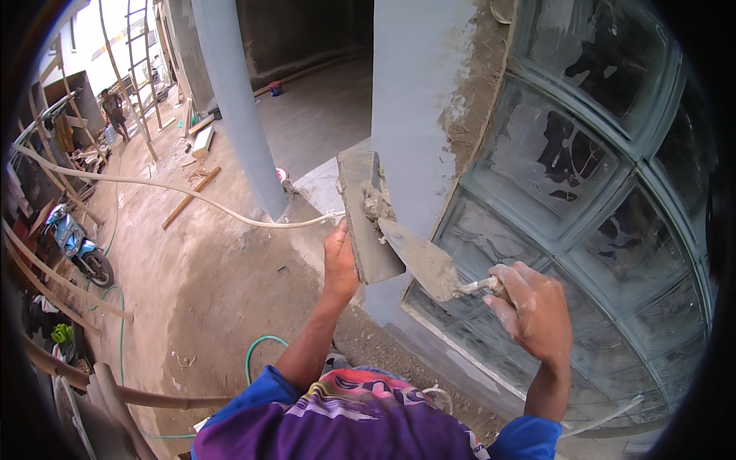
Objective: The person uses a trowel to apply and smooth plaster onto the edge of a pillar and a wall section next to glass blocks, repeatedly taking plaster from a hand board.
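Note:
My left hand [341,261] grips a narrow rectangular mortar board [381,262], coated grey, from its left side. A lump of wet mortar [375,205] sits on its face. In my right hand [534,313] is the handle of a pointing trowel [424,263]. The trowel's mortar-smeared blade points up and left, its tip at the mortar on the board. How my left fingers close behind the board is hidden. Just right of the tools stands a glass-block wall [563,157], its left edge bordered by rough mortar [474,100].
A pale grey wall [410,84] and a column [238,100] flank a doorway. A light hose or cable [192,192] stretches leftward. Bamboo poles [169,399], a green hose [257,353], loose planks [192,198] and a motorbike [77,241] are on the left. Another person [113,115] stands far off.

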`<move>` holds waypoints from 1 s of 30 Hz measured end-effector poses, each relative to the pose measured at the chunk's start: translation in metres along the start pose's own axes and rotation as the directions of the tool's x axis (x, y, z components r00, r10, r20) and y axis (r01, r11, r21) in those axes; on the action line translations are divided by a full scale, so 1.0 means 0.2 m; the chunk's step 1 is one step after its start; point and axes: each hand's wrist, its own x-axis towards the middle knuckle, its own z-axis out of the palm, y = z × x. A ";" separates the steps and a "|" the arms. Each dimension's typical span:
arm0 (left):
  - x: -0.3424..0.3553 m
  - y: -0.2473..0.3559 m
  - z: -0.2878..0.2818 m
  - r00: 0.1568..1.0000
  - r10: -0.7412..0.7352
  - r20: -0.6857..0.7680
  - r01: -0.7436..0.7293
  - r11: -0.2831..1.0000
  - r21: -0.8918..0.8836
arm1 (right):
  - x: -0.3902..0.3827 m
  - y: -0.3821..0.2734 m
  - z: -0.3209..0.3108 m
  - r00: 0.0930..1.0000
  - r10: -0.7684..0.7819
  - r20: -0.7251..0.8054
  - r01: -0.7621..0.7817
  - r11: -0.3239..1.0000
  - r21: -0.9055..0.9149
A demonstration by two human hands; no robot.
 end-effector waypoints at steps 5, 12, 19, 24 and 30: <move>0.02 0.04 -0.02 0.995 0.058 -0.084 -0.033 0.959 0.281 | 0.08 -0.07 0.07 1.000 -0.012 0.008 0.012 0.996 -0.083; 0.03 0.07 -0.05 0.971 0.220 -0.092 -0.156 0.877 0.455 | 0.11 -0.02 0.10 0.969 -0.118 0.216 0.093 0.988 0.121; 0.03 0.03 -0.16 0.969 0.151 -0.196 -0.052 0.898 0.438 | 0.08 0.09 0.12 0.961 0.001 0.278 -0.229 0.565 0.793; -0.06 0.05 -0.34 0.944 -0.039 -0.327 0.039 0.999 -0.006 | 0.22 0.02 -0.01 0.976 0.177 -0.125 0.111 0.085 0.990; -0.09 0.09 -0.22 0.947 -0.107 -0.302 0.123 0.992 0.032 | 0.36 0.01 -0.48 0.851 0.220 -0.476 0.388 0.348 0.853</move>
